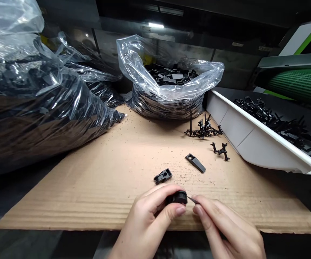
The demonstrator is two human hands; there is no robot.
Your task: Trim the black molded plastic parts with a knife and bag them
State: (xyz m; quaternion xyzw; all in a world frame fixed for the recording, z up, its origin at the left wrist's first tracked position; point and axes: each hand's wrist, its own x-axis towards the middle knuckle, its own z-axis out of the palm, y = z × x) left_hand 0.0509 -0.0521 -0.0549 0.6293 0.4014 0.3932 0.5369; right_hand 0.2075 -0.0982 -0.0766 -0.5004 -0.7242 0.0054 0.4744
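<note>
My left hand [152, 216] grips a small black plastic part [179, 197] with a rounded end, thumb below and fingers above. Close to its right side, my right hand [222, 223] pinches a thin, pointed blade [192, 199]. The tip is at or just off the part's edge; I cannot tell whether they touch. Just beyond my left hand lies another black plastic part [163, 176] with a hole in it. A flat black tapered piece [195, 163] with a square opening rests farther right on the cardboard.
Cardboard [104, 169] covers the worktop, with dark shavings scattered on it. Black sprue scraps [204, 128] lie at the right, near a white tray [266, 144] holding more. An open plastic bag [168, 102] of black parts stands behind; a large full bag [42, 97] bulges at left.
</note>
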